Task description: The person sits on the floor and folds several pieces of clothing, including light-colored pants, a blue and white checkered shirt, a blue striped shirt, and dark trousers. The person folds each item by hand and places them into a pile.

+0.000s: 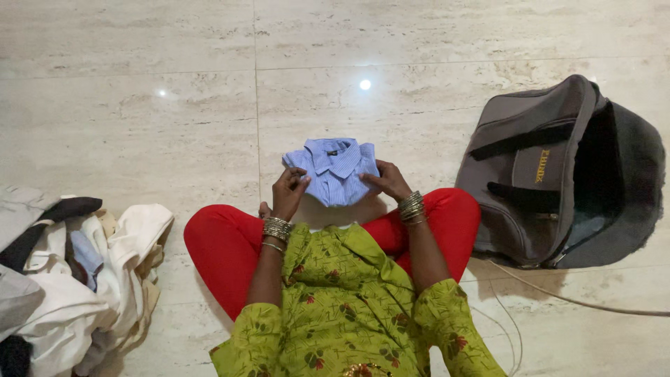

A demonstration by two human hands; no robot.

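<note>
Left hand (288,191) and right hand (388,181) pinching folded blue striped shirt (335,171), dark collar label, open grey bag (551,174) right.

An open grey bag (551,174) stands at the right on the marble floor (174,119); a clothes pile (70,279) lies near left; a cable (558,297) runs near right.

Pale marble floor (174,126), heap of clothes (77,279) left, open grey bag (558,174) right

Both hands (289,193) (386,180) hold a folded blue shirt (336,171).
</note>
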